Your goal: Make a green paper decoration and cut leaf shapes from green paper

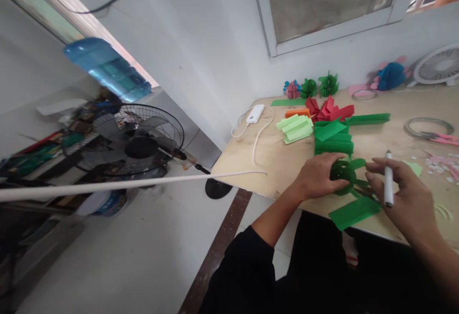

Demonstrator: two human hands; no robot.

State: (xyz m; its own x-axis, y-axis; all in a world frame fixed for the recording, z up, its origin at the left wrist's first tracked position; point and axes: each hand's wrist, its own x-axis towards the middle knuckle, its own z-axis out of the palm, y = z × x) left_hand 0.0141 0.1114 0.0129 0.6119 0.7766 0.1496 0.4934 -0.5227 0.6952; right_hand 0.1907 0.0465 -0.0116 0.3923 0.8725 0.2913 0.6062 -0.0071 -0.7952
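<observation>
Green paper coil (pixel 342 173) is sitting in the left hand (pixel 317 179), with the fingers clamping over it, just above the near edge of the plywood table (pixel 251 156). The right hand (pixel 405 194) is pinching a white marker (pixel 388 180) upright and hovering just beside the coil, so the hands are apart but close. A green strip (pixel 354 212) is sticking out from the coil toward the near side (something dark lies by it, too blurred to tell). Farther off, a green folded stack (pixel 333 144), red folded paper (pixel 328 109) and pale green strips (pixel 294 128) are lying on the table, with paper flowers (pixel 308 88) lining the far edge. A power bank (pixel 255 113) is lying on the left of the table, pink scraps (pixel 442 166) are lying on the right, and a standing fan (pixel 139 137) is standing off to the left
</observation>
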